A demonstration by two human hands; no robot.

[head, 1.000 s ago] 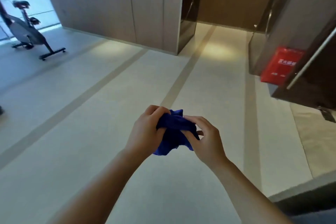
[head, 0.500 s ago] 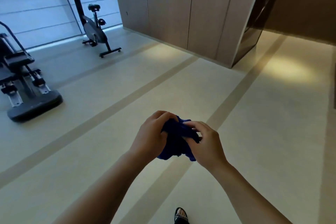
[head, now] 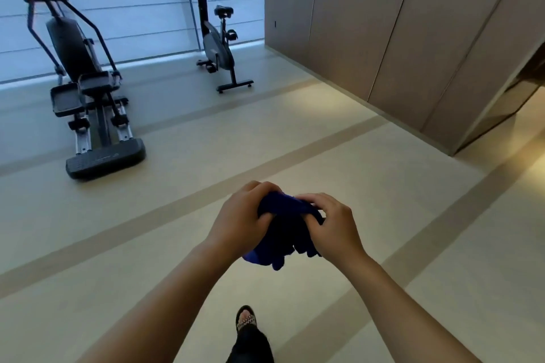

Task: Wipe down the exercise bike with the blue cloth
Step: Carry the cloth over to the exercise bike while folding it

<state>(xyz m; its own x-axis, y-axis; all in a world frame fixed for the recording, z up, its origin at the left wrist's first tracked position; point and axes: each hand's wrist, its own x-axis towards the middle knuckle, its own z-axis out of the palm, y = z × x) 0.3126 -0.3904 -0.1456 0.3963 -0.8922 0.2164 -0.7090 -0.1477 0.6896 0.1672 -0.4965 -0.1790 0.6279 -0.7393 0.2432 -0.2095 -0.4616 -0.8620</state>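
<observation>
Both hands sit low in the middle of the frame, the left hand (head: pixel 241 216) and right hand (head: pixel 331 225) curled around a bunched blue cloth (head: pixel 283 233), fingers pinching its folds from either side so that a loose tail hangs below the knuckles. Beneath them, at the bottom edge, a sandalled foot (head: pixel 245 320) steps on the pale floor (head: pixel 147 244) with its darker stripes. Farther off, at left, stands an elliptical trainer (head: pixel 88 91), and beyond it in the upper middle, against the bright window wall, the exercise bike (head: pixel 216 38), well apart from the hands and untouched. Wood panels (head: pixel 383 38) fill the upper right.

Risks from here, as I judge them: the cloth is wadded, so wiping with the lump would clean little unless it is opened out; the dangling tail could slip free while walking; and the nearer trainer could be mistaken for the bike
</observation>
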